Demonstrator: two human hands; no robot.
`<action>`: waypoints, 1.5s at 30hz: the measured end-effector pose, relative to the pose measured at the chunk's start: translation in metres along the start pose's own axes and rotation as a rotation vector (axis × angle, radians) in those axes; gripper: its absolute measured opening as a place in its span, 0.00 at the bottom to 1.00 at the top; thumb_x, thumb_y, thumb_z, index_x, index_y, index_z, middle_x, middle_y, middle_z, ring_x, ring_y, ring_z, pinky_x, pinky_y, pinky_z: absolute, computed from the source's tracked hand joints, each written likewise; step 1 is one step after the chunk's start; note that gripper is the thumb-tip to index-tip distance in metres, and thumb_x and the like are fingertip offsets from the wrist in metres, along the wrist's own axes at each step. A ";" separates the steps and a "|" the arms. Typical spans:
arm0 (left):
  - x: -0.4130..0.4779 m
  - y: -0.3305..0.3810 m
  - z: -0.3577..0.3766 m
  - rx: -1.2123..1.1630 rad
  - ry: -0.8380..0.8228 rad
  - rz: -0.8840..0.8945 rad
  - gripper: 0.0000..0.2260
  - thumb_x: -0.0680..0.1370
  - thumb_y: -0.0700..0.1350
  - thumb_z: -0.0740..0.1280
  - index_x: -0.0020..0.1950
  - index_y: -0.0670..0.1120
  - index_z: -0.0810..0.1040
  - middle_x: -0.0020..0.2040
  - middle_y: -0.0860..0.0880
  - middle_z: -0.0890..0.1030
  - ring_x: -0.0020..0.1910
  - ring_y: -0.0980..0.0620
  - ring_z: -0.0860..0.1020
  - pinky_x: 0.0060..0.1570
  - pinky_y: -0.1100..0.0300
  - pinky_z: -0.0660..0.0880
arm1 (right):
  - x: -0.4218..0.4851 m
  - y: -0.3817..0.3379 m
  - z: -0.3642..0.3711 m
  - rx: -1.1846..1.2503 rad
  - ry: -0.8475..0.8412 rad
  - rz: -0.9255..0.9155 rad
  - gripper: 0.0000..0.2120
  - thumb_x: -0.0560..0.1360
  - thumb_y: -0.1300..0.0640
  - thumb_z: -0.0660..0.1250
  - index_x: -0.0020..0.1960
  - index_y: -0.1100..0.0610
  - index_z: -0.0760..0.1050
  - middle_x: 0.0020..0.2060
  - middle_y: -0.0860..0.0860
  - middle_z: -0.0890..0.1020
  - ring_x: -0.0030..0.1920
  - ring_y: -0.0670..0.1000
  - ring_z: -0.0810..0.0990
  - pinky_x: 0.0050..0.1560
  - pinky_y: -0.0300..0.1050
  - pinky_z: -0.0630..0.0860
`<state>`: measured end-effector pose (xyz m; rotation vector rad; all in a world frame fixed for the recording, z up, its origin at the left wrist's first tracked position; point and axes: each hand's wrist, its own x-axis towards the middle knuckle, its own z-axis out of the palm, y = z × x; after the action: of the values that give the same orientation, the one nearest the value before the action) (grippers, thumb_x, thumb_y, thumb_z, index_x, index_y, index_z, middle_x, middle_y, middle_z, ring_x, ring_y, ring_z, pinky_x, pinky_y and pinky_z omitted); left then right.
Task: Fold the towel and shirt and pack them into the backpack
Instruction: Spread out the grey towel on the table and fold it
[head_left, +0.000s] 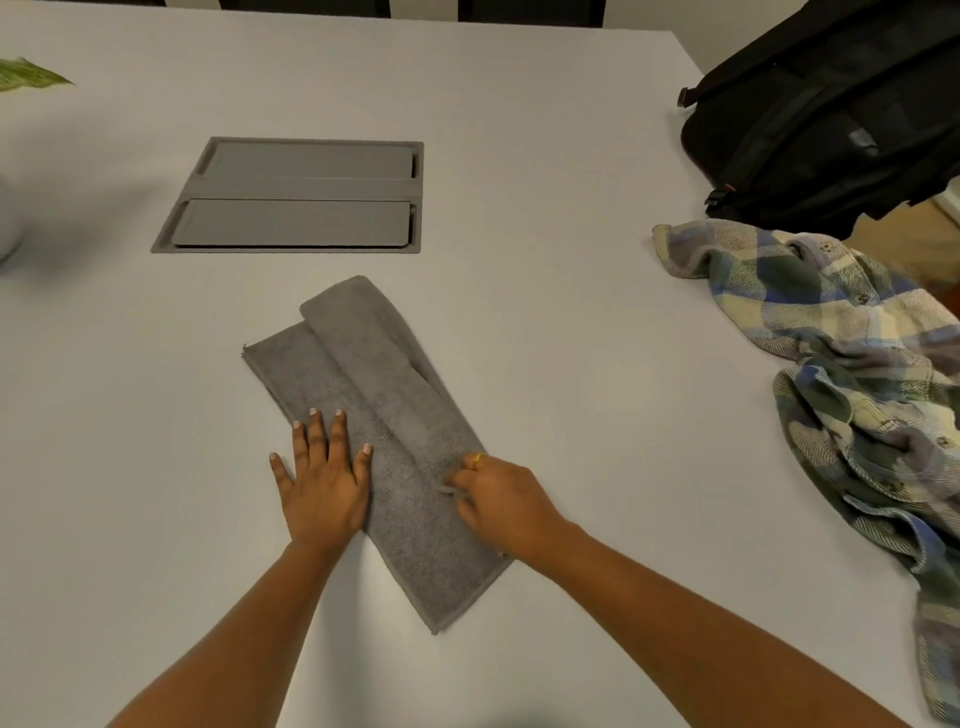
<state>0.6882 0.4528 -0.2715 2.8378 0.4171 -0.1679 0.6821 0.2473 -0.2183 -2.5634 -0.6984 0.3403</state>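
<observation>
A grey towel lies folded into a long strip, running diagonally across the middle of the white table. My left hand rests flat with spread fingers on the strip's left edge. My right hand pinches the towel's fabric near the strip's right edge, fingers curled. A plaid shirt lies crumpled at the right edge of the table. The black backpack stands at the far right corner, beyond the shirt.
A grey recessed cable hatch is set into the table beyond the towel. A green leaf and a pale rounded object sit at the far left edge.
</observation>
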 end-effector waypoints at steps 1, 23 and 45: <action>0.000 0.000 0.000 -0.004 0.000 0.000 0.27 0.80 0.58 0.44 0.77 0.51 0.43 0.78 0.48 0.43 0.76 0.49 0.40 0.71 0.44 0.37 | 0.001 0.004 -0.006 0.044 0.060 0.013 0.14 0.78 0.59 0.59 0.61 0.58 0.76 0.53 0.54 0.77 0.52 0.54 0.77 0.50 0.45 0.72; -0.001 0.000 0.002 0.029 0.005 -0.001 0.26 0.81 0.57 0.43 0.77 0.51 0.42 0.77 0.48 0.43 0.76 0.49 0.40 0.71 0.43 0.37 | 0.040 0.093 -0.082 0.422 0.528 0.849 0.05 0.74 0.62 0.67 0.41 0.55 0.79 0.46 0.54 0.83 0.48 0.54 0.80 0.44 0.41 0.73; -0.001 -0.001 -0.001 0.031 -0.005 0.015 0.28 0.78 0.60 0.41 0.77 0.52 0.41 0.77 0.49 0.42 0.76 0.49 0.40 0.71 0.42 0.38 | 0.017 0.094 -0.002 -0.277 -0.029 0.357 0.45 0.58 0.24 0.21 0.72 0.40 0.32 0.76 0.48 0.38 0.75 0.50 0.36 0.70 0.63 0.37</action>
<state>0.6872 0.4538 -0.2711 2.8695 0.3949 -0.1799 0.7361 0.1837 -0.2646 -2.9551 -0.3086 0.4204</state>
